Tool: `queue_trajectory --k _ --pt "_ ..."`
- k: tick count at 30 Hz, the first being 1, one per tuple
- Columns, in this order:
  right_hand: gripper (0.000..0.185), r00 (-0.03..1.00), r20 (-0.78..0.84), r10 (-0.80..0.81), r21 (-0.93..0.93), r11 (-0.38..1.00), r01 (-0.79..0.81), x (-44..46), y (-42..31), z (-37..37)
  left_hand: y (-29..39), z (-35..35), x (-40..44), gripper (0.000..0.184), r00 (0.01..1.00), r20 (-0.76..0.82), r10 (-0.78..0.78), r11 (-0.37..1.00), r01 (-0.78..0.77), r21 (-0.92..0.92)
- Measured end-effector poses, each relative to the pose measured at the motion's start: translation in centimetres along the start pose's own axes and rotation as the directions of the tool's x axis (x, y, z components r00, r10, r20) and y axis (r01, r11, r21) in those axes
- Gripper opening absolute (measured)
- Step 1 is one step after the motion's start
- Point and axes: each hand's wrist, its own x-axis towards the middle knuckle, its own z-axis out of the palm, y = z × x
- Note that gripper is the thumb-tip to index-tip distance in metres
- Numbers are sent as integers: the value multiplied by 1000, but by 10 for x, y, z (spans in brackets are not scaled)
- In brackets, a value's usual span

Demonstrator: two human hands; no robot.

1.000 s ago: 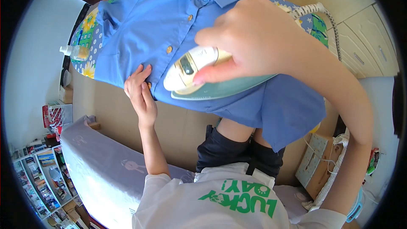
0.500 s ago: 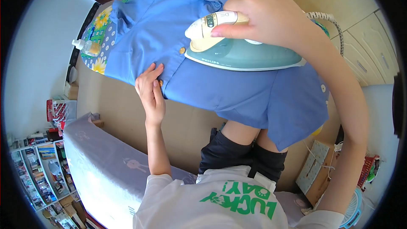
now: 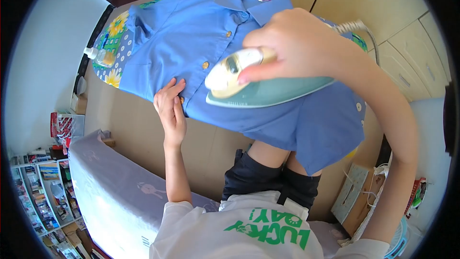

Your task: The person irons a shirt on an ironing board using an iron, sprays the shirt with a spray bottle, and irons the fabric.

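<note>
A blue button-up shirt lies spread over a flowered ironing board. My right hand is closed round the handle of a green and cream clothes iron, whose tip points left. The iron is over the shirt's front, right of the button strip; whether it touches the cloth is hard to see. My left hand rests on the shirt near its lower buttons, fingers stretched out on the fabric. A gold button shows between the two hands.
A clear pump bottle lies on the board's left end. The iron's cord runs off behind at the right. Pale cabinets stand behind, a bed is at lower left, and a box sits at lower right.
My right hand has brought the iron down the shirt, nearer to my body, and it is blurred now. My left hand has stayed at the same spot on the cloth.
</note>
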Motion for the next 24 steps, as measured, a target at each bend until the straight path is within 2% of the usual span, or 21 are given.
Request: queue_trajectory --k 1,2,4,5,7,8,10,12,14,16,18,20,21,23,24 --pt "35 996 -80 42 -37 998 -45 -3 3 0 1 -1 0 26 1000 -13 -1 1000 1 2" --pt "35 997 -76 30 -44 999 -33 -5 4 -7 3 -1 0 26 1000 2 -19 1000 19 4" --pt "47 924 25 381 202 903 -378 -10 3 -30 3 -2 2 26 999 7 -47 999 47 0" --pt "47 926 38 374 195 907 -374 -11 -1 -42 4 -2 1 25 999 18 -47 999 48 -5" --pt "36 789 -14 614 381 733 -564 -15 -9 -62 6 -4 -1 24 998 25 -62 998 63 -22" --pt "36 791 -9 612 368 737 -567 -18 -5 -65 8 -6 1 24 998 39 -57 997 59 -41" --pt "48 750 95 654 344 686 -641 -25 2 -72 15 -9 6 27 998 43 -53 996 56 -74" --pt "48 740 123 661 277 693 -665 -24 -2 -64 24 -12 7 41 989 141 -33 997 24 69" --pt "48 729 147 669 215 697 -684 -24 -5 -51 28 -10 5 48 988 151 -45 995 32 92" --pt "48 756 143 639 258 713 -651 -24 -4 -35 33 -11 7 49 980 190 -64 986 32 164" --pt "47 787 123 605 250 748 -614 -22 2 -24 32 -12 7 47 982 181 -55 989 28 147" --pt "46 864 103 492 109 858 -502 -16 6 -19 31 -12 6 44 984 174 -45 991 22 132" --pt "46 865 105 492 110 858 -501 -13 9 -16 29 -13 6 38 983 179 -52 994 33 108" --pt "45 936 66 345 99 932 -350 -10 14 -12 27 -11 5 33 980 190 -58 996 42 83" --pt "45 934 68 350 105 929 -356 -10 13 -10 26 -8 4 31 981 177 -74 994 58 90"
